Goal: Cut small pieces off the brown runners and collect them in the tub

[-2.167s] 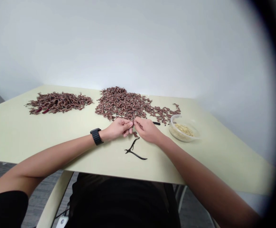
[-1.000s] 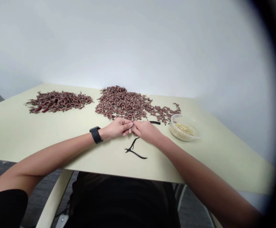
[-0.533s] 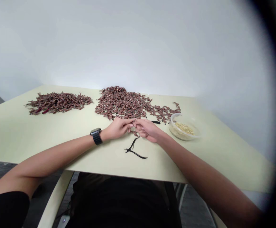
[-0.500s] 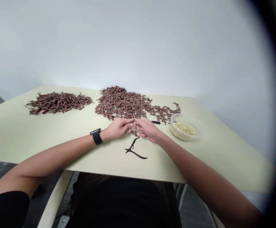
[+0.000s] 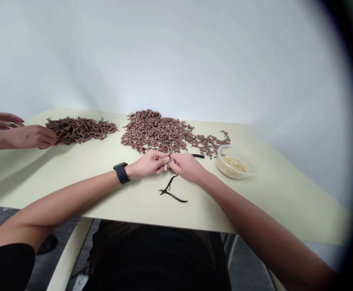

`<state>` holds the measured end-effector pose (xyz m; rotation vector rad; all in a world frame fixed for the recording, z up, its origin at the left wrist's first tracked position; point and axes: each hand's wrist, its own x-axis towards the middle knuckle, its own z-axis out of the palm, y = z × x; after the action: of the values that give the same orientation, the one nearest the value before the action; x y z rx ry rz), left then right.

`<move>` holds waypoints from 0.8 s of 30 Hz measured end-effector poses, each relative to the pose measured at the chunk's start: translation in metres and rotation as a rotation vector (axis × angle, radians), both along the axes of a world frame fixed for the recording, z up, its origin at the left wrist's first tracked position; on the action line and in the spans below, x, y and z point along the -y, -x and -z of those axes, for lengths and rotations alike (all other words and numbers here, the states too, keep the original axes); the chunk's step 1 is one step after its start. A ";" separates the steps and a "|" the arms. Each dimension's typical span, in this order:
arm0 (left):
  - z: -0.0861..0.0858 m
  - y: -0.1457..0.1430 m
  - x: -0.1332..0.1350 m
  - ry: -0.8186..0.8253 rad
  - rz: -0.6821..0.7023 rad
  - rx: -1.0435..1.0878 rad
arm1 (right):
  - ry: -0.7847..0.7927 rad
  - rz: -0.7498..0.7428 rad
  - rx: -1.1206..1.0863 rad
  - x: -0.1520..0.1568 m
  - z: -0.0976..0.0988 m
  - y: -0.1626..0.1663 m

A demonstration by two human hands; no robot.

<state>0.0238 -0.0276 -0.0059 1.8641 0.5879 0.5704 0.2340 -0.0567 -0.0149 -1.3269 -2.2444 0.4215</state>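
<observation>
My left hand and my right hand meet fingertip to fingertip over the table, in front of the large heap of small reddish-brown pieces. Both are closed in a pinch on a small reddish-brown piece, mostly covered by the fingers. Just beneath them lie a few similar pieces, partly hidden. Black nippers rest on the table nearer to me, handles spread. A black handle of some tool sticks out behind my right hand.
A clear plastic bowl with yellowish bits stands to the right. A second reddish-brown heap lies on the left, where another person's hands reach in, one at a red-handled thing. The pale table meets a white wall.
Another person's two hands have come in from the left to the left heap. My hands stay nearly in place; my right fingers have shifted slightly around the small piece.
</observation>
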 end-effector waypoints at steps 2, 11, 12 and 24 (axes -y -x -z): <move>0.000 0.000 0.001 -0.098 -0.031 -0.024 | 0.162 -0.012 -0.235 0.001 -0.001 0.003; 0.002 0.003 -0.006 -0.481 -0.110 -0.102 | 0.874 -0.044 -0.846 -0.006 -0.006 0.005; 0.000 0.002 -0.005 -0.404 -0.103 -0.089 | 0.775 -0.017 -0.781 -0.005 -0.005 0.005; -0.003 0.002 -0.002 0.032 0.010 0.007 | -0.135 0.009 0.226 0.000 -0.005 -0.003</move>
<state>0.0221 -0.0257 -0.0032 1.8331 0.5802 0.5575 0.2374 -0.0565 -0.0104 -1.3722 -2.4003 0.1177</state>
